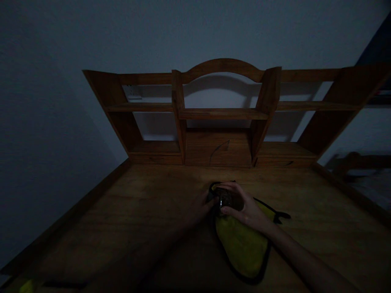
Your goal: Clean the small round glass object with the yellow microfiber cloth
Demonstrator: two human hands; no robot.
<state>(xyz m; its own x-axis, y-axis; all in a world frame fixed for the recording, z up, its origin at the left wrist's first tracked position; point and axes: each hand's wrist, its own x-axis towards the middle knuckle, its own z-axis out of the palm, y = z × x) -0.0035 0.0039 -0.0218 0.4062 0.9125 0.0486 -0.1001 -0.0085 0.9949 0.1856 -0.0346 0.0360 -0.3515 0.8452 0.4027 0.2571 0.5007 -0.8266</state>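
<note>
I work from the view over both hands, and the room is dim. The right hand (246, 205) curves around a dark, glossy, rounded object (225, 199) with a bright streak of reflection, its thumb on the near side and its fingers over the far side, pinching it between them. The left hand (201, 207) reaches in from the other side, its fingertips at the object's left edge; it sits in shadow, so I cannot tell how tightly it closes. I also cannot tell what the object is made of.

The object is at a yellow-green cloth piece with black edging (242, 244), near its far end. The cloth lies on a brown wooden bench (146, 211), spreading towards me, and a black forked strap (282, 215) sticks out at its right.

Behind, along the bench's back edge, I see a brown wooden shelf unit with an arched top rail (224, 114), set before a pale wall (152, 36). A small bright yellow patch (27, 286) shows at the lower left corner.
</note>
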